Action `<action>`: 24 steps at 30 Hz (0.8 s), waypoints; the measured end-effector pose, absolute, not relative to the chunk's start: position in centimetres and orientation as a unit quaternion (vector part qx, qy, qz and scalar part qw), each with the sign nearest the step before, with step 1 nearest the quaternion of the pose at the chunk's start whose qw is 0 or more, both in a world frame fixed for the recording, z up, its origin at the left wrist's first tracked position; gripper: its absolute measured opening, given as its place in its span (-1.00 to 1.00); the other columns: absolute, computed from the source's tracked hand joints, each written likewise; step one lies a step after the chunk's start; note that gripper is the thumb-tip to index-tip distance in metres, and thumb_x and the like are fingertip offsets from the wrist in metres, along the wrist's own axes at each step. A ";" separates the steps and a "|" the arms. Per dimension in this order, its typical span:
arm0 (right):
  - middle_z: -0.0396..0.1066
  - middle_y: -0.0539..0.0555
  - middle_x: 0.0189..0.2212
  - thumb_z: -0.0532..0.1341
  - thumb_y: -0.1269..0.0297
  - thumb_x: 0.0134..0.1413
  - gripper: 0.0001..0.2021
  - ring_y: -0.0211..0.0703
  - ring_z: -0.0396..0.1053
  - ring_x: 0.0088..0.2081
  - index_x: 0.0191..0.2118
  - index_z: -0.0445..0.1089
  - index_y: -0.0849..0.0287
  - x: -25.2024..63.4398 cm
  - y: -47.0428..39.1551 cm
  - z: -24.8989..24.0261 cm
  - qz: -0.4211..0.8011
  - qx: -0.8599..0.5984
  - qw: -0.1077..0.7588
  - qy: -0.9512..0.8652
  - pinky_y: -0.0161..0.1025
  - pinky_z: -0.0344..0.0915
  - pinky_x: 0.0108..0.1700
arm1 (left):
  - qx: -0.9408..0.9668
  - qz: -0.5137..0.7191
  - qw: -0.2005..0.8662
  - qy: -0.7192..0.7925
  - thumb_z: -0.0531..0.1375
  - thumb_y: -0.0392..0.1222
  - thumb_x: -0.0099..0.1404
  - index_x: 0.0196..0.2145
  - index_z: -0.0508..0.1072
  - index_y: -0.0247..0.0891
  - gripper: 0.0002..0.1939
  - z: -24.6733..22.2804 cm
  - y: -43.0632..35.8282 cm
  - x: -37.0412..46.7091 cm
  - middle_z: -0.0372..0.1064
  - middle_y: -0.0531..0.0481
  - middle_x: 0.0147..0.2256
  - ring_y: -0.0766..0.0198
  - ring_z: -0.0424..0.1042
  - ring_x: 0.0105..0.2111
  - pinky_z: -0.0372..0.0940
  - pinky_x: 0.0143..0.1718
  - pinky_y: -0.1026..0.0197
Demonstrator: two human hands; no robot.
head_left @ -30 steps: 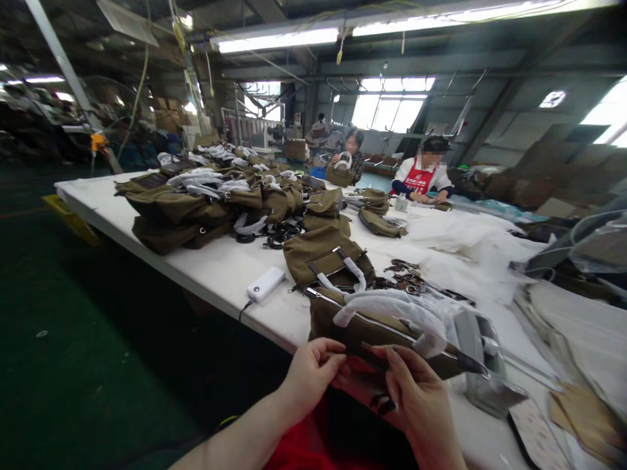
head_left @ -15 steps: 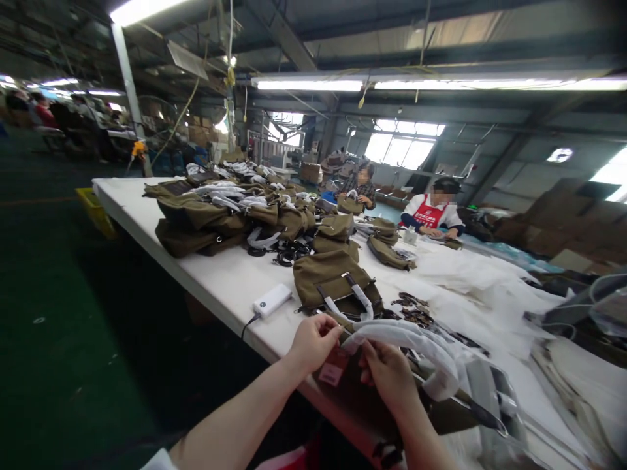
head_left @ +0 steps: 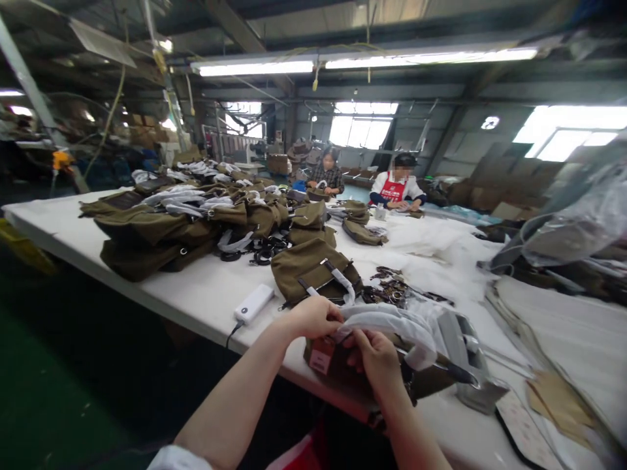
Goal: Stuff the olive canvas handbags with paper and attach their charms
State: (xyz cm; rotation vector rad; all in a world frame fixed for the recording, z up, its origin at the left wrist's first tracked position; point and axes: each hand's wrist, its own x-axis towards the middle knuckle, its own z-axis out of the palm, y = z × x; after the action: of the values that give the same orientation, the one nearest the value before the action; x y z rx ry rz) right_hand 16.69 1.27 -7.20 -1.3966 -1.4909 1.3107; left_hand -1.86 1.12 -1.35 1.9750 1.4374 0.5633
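Note:
An olive bag (head_left: 431, 385) with white-wrapped handles (head_left: 392, 324) lies at the table's front edge, with a pale tag (head_left: 320, 361) at its left end. My left hand (head_left: 318, 318) is closed at the bag's upper edge, left of the handles; what its fingertips pinch is too small to make out. Just to the right, my right hand (head_left: 375, 356) has thumb and fingers pressed together on the bag's edge under the wrapped handle. Another olive bag (head_left: 306, 267) lies right behind my hands.
A white device (head_left: 253, 303) with a cable lies left of my hands. Piled olive bags (head_left: 161, 228) cover the table's far left. Dark metal hardware (head_left: 392, 287) is scattered behind the handles. Two people (head_left: 396, 186) work across the white table (head_left: 206, 294).
The view has turned to the right, so the table and piled bags appear further left. My hands remain at the bag's edge, with my left hand's back turned more upward.

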 end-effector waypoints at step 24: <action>0.45 0.03 -0.63 0.34 0.11 -0.25 -0.72 -0.33 0.31 -0.73 -0.49 0.36 0.22 18.0 1.5 -6.9 0.689 -0.434 0.455 -0.360 -0.47 0.10 -0.74 | 0.709 0.297 0.354 0.532 0.14 -0.21 0.10 -0.44 0.52 -0.36 -0.80 -2.8 2.7 1.3 0.37 0.06 -0.54 0.36 0.26 -0.53 0.13 -0.52 0.37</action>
State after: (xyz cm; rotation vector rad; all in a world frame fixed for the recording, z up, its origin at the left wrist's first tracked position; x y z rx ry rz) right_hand 17.96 1.53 -6.91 -1.0714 -0.8893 1.7003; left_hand 1.33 2.72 -2.78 1.8341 1.3752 0.7677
